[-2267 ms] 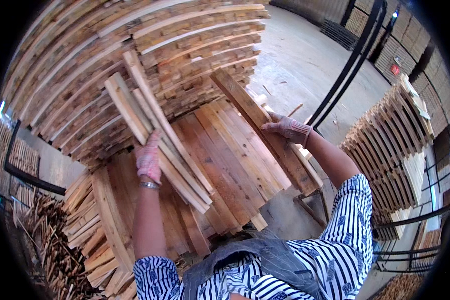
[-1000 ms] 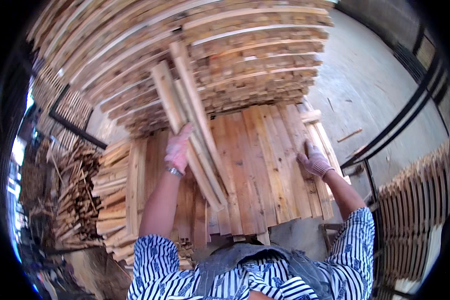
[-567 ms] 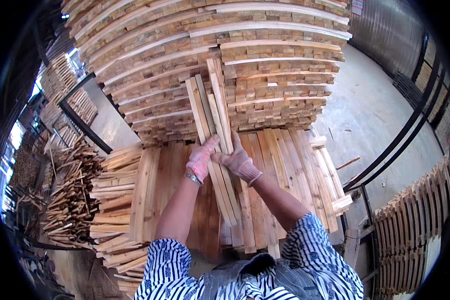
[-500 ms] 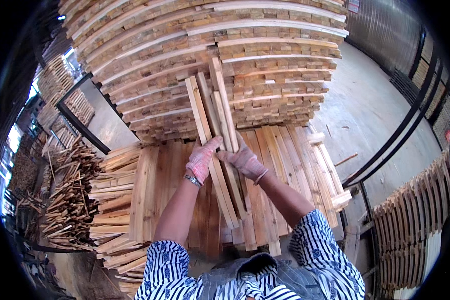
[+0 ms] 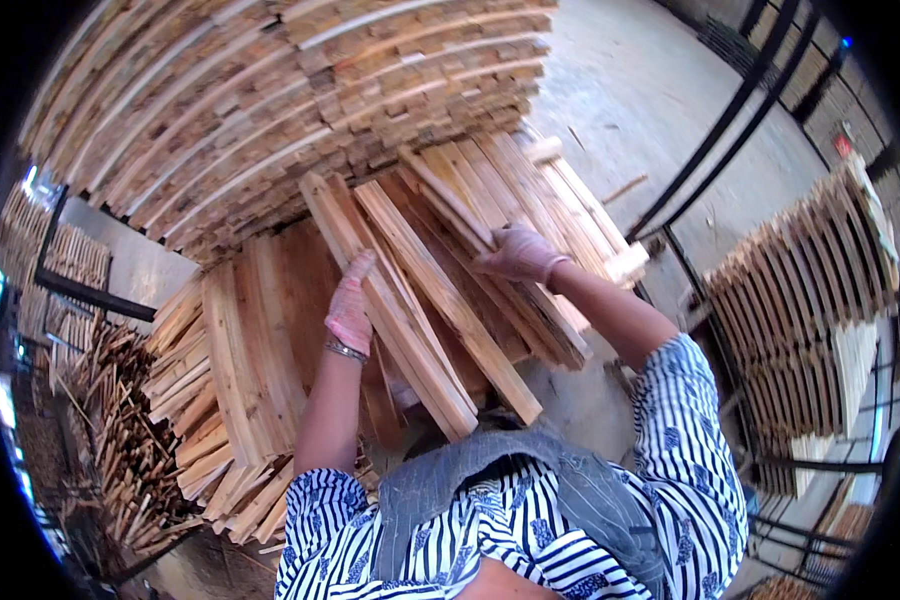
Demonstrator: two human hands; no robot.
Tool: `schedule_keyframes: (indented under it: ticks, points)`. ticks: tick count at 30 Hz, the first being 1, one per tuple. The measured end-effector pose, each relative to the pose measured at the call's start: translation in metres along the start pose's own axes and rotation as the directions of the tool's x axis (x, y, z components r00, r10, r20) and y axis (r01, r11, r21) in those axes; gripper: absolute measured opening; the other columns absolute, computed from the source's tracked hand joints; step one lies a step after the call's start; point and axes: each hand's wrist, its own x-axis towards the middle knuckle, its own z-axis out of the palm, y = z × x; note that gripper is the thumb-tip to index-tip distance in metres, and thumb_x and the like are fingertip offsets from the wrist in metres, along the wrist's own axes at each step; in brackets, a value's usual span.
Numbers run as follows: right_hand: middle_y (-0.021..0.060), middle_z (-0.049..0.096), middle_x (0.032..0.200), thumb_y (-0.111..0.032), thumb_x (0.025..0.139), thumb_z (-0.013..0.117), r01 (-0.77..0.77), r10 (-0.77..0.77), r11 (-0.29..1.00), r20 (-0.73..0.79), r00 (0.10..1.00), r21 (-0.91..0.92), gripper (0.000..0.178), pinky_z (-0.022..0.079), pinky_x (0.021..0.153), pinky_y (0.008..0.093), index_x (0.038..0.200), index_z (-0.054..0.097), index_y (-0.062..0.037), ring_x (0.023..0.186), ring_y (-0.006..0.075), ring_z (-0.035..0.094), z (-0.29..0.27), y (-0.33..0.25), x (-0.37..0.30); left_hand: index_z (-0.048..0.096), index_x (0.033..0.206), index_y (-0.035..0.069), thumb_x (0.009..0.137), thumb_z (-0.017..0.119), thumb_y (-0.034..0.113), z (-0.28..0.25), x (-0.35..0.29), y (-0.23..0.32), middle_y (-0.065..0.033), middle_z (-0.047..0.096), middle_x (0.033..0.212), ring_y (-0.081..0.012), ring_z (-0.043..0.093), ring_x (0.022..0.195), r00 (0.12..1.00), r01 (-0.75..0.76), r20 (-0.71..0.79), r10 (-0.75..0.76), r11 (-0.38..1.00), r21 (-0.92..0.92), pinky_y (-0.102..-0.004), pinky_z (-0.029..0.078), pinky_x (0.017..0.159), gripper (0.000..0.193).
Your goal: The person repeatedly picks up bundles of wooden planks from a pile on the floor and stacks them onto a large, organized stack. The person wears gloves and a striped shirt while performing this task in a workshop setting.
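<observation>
My left hand [image 5: 350,308], in a pale reddish work glove with a band at the wrist, lies with its fingers stretched along the left side of a long wooden strip [image 5: 385,300]. Further right, my right hand [image 5: 520,253], gloved too, is closed around a thin wooden strip [image 5: 448,197] that points away from me. Between the hands, another loose strip [image 5: 450,300] lies slanted, its near end reaching toward my apron. Under these strips spreads a layer of wider boards [image 5: 270,340]. The fingertips of my right hand are partly hidden.
A tall stack of layered lumber [image 5: 270,110] rises behind the boards. To the left lie a pile of strips [image 5: 185,400] and a heap of scrap sticks [image 5: 115,440]. Another lumber stack [image 5: 810,270] stands at the right, near black metal rails [image 5: 730,110].
My hands have moved apart, the right one going right with a strip. The strips held together earlier are now spread out across the boards. My view has turned and shifted.
</observation>
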Motion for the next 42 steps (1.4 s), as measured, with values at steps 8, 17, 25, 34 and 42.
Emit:
schedule_keyframes:
  ticks: [8,17,25,34,42]
  points:
    - [0.02,0.07,0.106,-0.028,0.084,0.065,0.175,-0.138,0.942,-0.144,0.98,0.287,0.061,0.054,0.085,0.0451,0.138,0.051,-0.0015,0.092,0.0357,0.069,-0.005,0.059,0.02,0.057,0.136,0.012,0.088,0.074,0.037,-0.028,0.026,-0.025,-0.009,0.066,0.124,-0.0256,0.066,0.107,0.995,0.055,-0.081,-0.053,0.998,0.021,-0.0403,0.054,0.095,0.057]
    - [0.0244,0.068,0.111,-0.027,0.093,0.059,-0.111,0.018,0.928,-0.255,0.967,-0.356,0.039,0.053,0.09,0.049,0.126,0.053,-0.0082,0.106,0.0396,0.067,-0.001,0.074,0.02,0.053,0.141,0.01,0.092,0.067,0.037,-0.033,0.03,-0.035,-0.0075,0.057,0.139,-0.0246,0.056,0.125,0.993,0.008,-0.115,0.003,0.995,0.096,-0.0405,0.045,0.108,0.058]
    - [0.0246,0.067,0.12,-0.044,0.098,0.055,-0.007,0.018,0.999,-0.337,0.941,0.033,0.055,0.049,0.097,0.0432,0.137,0.055,-0.0058,0.114,0.0353,0.065,-0.102,0.197,0.038,0.05,0.144,0.01,0.097,0.062,0.035,-0.052,0.04,-0.041,-0.006,0.059,0.137,-0.0242,0.057,0.125,0.998,0.042,-0.049,-0.041,0.999,0.032,-0.04,0.046,0.108,0.055]
    - [0.0277,0.06,0.13,-0.052,0.097,0.051,-0.278,0.217,0.908,-0.216,0.952,-0.313,0.067,0.044,0.102,0.0498,0.142,0.045,-0.002,0.121,0.0439,0.057,-0.068,0.202,0.07,0.059,0.133,0.014,0.093,0.067,0.033,-0.033,0.028,-0.033,-0.0061,0.065,0.126,-0.0248,0.065,0.112,0.97,0.142,-0.202,-0.134,0.989,0.027,-0.0429,0.054,0.096,0.045]
    - [0.0206,0.068,0.108,-0.027,0.083,0.069,0.266,-0.344,0.863,-0.114,0.932,-0.431,0.047,0.056,0.085,0.048,0.124,0.058,-0.0077,0.1,0.0378,0.068,0.052,0.019,0.002,0.05,0.144,0.011,0.096,0.062,0.038,-0.023,0.022,-0.031,-0.0083,0.054,0.142,-0.0253,0.055,0.126,0.985,0.067,-0.167,-0.043,0.987,0.145,-0.0413,0.045,0.109,0.056]
